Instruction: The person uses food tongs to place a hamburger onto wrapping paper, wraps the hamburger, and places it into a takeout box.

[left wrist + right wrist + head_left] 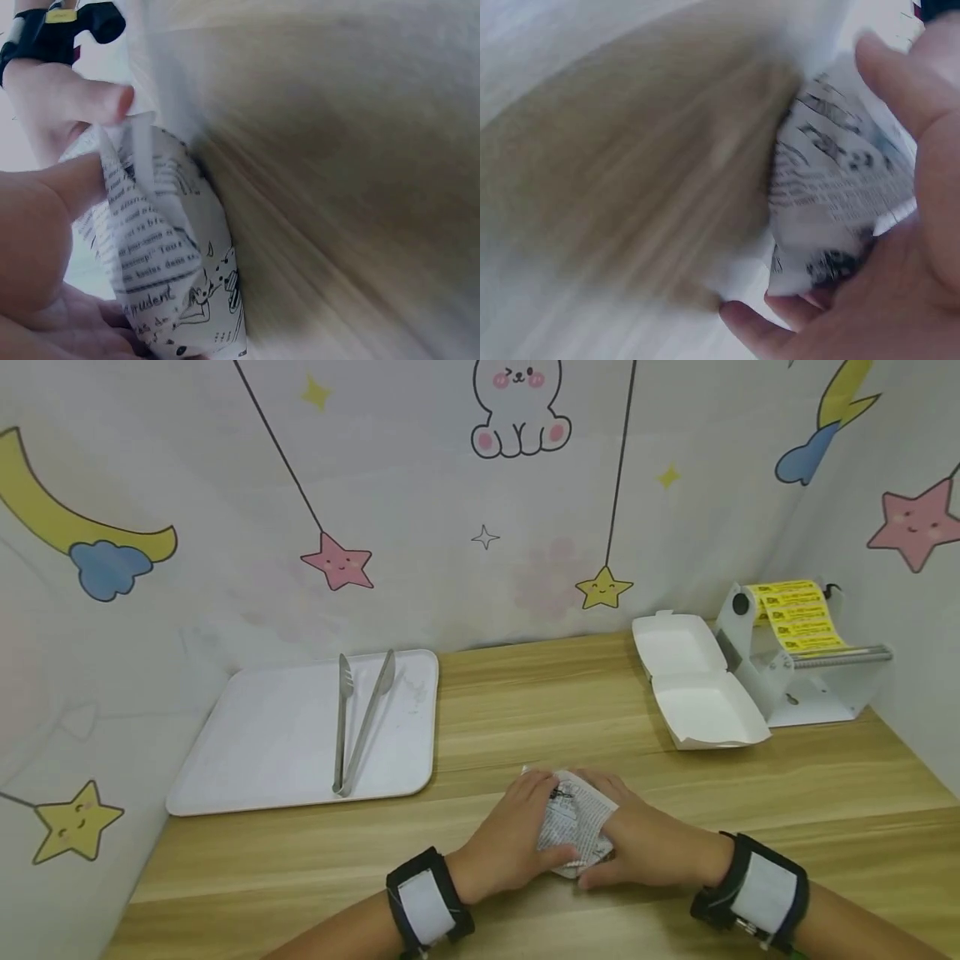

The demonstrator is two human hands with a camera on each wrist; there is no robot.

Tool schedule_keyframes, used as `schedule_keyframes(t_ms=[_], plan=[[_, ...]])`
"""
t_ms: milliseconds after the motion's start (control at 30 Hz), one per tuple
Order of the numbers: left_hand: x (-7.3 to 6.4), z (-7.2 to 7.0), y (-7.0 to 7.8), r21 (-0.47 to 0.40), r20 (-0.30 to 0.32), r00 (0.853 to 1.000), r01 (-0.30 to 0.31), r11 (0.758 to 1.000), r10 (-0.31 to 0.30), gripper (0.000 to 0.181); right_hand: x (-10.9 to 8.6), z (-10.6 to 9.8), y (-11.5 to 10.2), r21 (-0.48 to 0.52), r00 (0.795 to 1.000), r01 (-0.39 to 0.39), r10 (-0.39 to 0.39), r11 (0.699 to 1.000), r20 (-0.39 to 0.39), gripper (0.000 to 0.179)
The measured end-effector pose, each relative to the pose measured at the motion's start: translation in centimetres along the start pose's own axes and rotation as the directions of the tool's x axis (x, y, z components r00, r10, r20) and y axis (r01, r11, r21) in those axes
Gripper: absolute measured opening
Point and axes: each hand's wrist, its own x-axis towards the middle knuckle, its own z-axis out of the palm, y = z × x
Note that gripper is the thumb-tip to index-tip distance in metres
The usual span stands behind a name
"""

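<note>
A packet wrapped in newsprint-patterned paper (576, 818) sits low at the wooden table's front middle, between the two hands. My left hand (513, 835) grips its left side, thumb on the near edge and fingers around the far side. From the right, my right hand (648, 839) holds the other side, its thumb near the table. Folded paper layers with printed text and drawings show on the packet (176, 247) in the left wrist view. The right wrist view has the packet (832, 180) beside the curled right fingers. Whatever the paper wraps is hidden.
A white tray (255, 735) with metal tongs (363, 727) on it lies at the back left. At the back right stand an open white takeaway box (708, 706) and a dispenser (813, 677) with a roll of yellow labels (798, 614). A printed curtain (420, 485) hangs behind.
</note>
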Motion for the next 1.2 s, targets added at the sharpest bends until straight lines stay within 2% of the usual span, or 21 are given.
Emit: schedule_keyframes(t_ms=[67, 133, 200, 267, 367, 500, 700, 933, 1067, 1200], plan=[[-0.1, 0.0, 0.1, 0.017, -0.011, 1.000, 0.006, 1.000, -0.006, 0.082, -0.2, -1.0, -0.1, 0.078, 0.996, -0.062, 0.057, 0.995, 0.064, 0.118], [-0.1, 0.0, 0.1, 0.028, -0.022, 1.000, 0.006, 1.000, -0.006, 0.081, -0.4, -2.0, -0.2, 0.124, 0.992, -0.105, 0.095, 0.987, 0.081, 0.121], [-0.1, 0.0, 0.1, 0.030, -0.030, 1.000, 0.005, 1.000, -0.004, 0.081, -0.6, -2.9, -0.4, 0.134, 0.993, -0.115, 0.110, 0.984, 0.041, 0.115], [-0.1, 0.0, 0.1, 0.027, -0.035, 0.999, 0.006, 1.000, -0.005, 0.080, -0.6, -3.2, -0.6, 0.121, 0.995, -0.092, 0.095, 0.988, -0.016, 0.103], [-0.1, 0.1, 0.1, 0.020, -0.035, 0.999, 0.009, 1.000, -0.008, 0.080, -0.4, -2.8, -0.9, 0.049, 0.997, -0.036, 0.039, 0.998, -0.060, 0.080], [-0.2, 0.2, 0.1, 0.001, -0.036, 0.999, 0.004, 1.000, -0.004, 0.081, -0.5, -1.4, -1.0, -0.006, 0.999, -0.031, 0.031, 0.999, -0.032, 0.066], [-0.4, 0.4, -0.1, -0.020, -0.030, 1.000, -0.010, 1.000, 0.009, 0.085, -0.8, -0.6, -0.5, -0.032, 0.998, -0.061, 0.061, 0.998, 0.000, 0.065], [-0.9, 1.0, -1.0, 0.052, 0.013, 0.999, -0.047, 0.998, 0.047, 0.093, -1.0, -0.3, 0.5, -0.057, 0.997, -0.065, 0.067, 0.996, 0.039, 0.068], [-1.0, 1.0, -1.1, 0.092, 0.007, 0.997, -0.076, 0.993, 0.076, 0.092, -1.2, 0.0, 0.7, -0.118, 0.997, -0.052, 0.057, 0.992, 0.043, 0.068], [-1.0, 0.9, -1.1, 0.127, -0.011, 0.998, -0.067, 0.990, 0.069, 0.090, -1.4, 0.1, 1.0, -0.153, 0.998, -0.033, 0.040, 0.988, 0.042, 0.068]])
